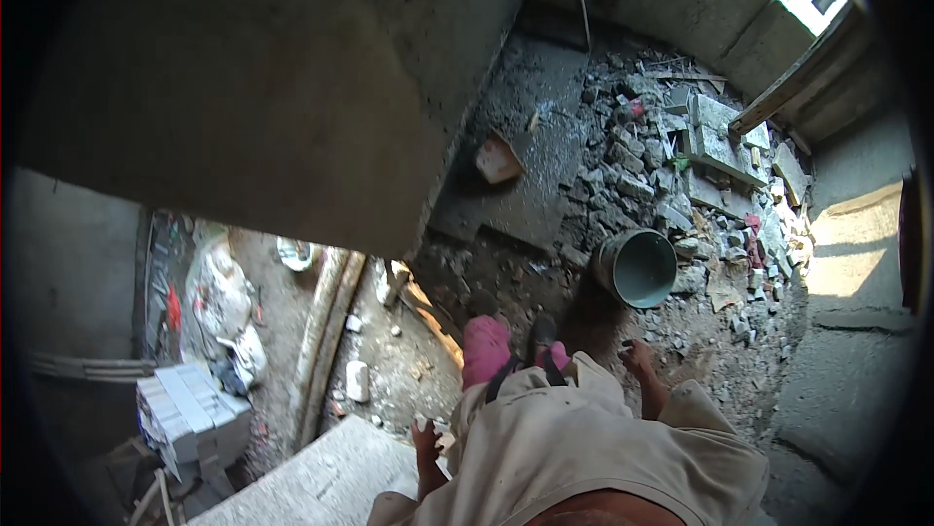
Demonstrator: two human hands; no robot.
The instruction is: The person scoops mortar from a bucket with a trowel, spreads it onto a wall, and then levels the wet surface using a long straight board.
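My left hand (426, 440) hangs low beside the pale concrete slab or ledge (316, 477), its small fingers loosely apart and holding nothing I can make out. Out to the right, my right hand (637, 361) hangs with its fingers partly spread and nothing visible in it. Just ahead of that hand, a grey-green bucket (605, 265) rests tilted at the edge of the rubble, its mouth turned toward me. No contact shows between the bucket and my hand. My shoes and pink trouser legs (484, 351) are on the dirt floor between the two hands.
Broken masonry (632, 181) covers the floor ahead and right, with concrete blocks (725, 151) and a leaning wooden beam (803, 69). A dustpan-like scoop (498, 158) lies beyond a plastered wall (263, 88). Left are long poles (321, 341), stacked pale tiles or boards (190, 409) and plastic sacks (222, 283).
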